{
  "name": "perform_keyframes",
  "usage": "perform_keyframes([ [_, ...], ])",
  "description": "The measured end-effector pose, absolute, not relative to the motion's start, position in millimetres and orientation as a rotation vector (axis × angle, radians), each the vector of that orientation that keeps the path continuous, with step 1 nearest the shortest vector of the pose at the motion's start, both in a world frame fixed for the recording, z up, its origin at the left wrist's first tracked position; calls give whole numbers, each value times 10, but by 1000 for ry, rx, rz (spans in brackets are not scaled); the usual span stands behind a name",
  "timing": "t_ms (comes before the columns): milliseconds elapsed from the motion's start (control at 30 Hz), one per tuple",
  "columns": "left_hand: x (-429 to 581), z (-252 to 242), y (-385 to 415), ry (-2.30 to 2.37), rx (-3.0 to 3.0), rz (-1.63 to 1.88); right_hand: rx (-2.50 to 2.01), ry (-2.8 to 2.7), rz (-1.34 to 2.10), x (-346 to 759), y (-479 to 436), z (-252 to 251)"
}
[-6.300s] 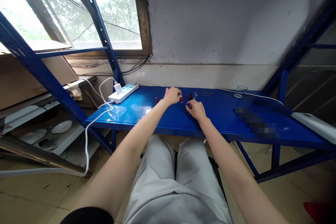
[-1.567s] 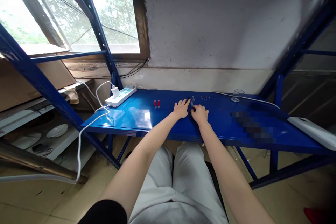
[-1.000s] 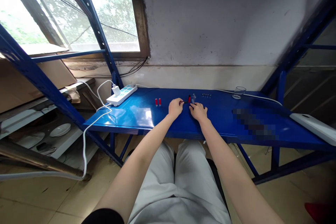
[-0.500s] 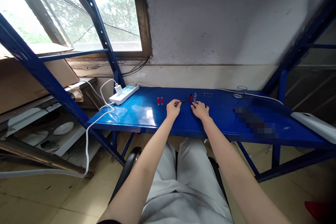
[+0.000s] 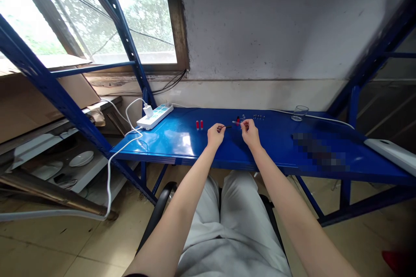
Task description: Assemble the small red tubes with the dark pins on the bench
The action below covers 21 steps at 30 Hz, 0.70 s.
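My left hand [image 5: 215,133] hovers over the blue shelf [image 5: 182,145], its fingers pinched on a thin dark pin-like part [image 5: 226,127] that points right. My right hand [image 5: 250,131] is raised beside it, pinching a small clear part [image 5: 238,123] that is too small to name. The two hands face each other, a short gap apart. Behind them a small red and black piece [image 5: 238,119] stands on the shelf. Two small red pieces [image 5: 199,124] stand side by side to the left of my left hand. A row of tiny dark parts [image 5: 258,117] lies to the right.
A white power strip [image 5: 155,115] with a plug and white cable lies at the shelf's back left. A small glass [image 5: 299,113] stands at the back right, a white flat object [image 5: 391,156] at the far right. Blue rack posts flank the shelf. Plates sit on a low shelf [image 5: 79,159] at left.
Both hands have lifted off the shelf. The left has picked up the thin dark part; the right has risen from flat to a pinch on the small clear part. Earlier, two red pieces were set at left.
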<state>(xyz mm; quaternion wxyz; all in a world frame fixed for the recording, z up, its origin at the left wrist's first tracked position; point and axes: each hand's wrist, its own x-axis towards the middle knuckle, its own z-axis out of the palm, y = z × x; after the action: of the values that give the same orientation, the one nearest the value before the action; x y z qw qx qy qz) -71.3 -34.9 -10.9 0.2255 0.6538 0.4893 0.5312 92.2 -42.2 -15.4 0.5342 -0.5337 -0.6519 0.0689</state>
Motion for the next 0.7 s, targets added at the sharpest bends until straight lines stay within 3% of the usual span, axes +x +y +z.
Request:
perform_keyframes([
  [700,-748,-156,-295,1299,1723,1492,-1232,-1495,365,916,-423,-145],
])
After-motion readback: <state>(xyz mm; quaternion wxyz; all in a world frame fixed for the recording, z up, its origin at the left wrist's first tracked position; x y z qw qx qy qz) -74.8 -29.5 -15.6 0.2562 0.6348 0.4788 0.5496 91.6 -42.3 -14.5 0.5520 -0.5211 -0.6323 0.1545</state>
